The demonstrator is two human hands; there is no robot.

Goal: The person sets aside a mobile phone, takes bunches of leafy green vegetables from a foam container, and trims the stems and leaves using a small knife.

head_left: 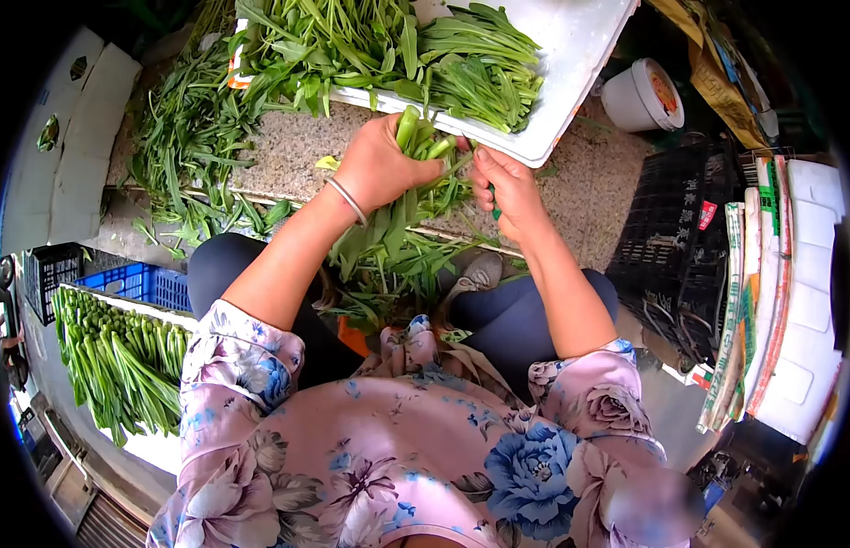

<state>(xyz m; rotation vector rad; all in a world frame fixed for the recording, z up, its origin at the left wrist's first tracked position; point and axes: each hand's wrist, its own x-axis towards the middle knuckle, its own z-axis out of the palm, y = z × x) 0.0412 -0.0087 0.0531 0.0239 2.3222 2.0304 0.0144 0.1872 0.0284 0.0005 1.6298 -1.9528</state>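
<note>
My left hand, with a bangle at the wrist, is wrapped round a bunch of leafy green stems; the cut stem ends point up and the leaves hang below. Close on its right, my right hand is closed on a small green-handled tool, mostly hidden by the fingers, near the stem ends. Just beyond both hands is a white foam tray holding loose greens and, at its right, a neat bundle of greens.
Loose leaves cover the stone step at left. Bundled stems and a blue crate are at lower left. A white bucket, black crates and stacked foam boxes stand at right.
</note>
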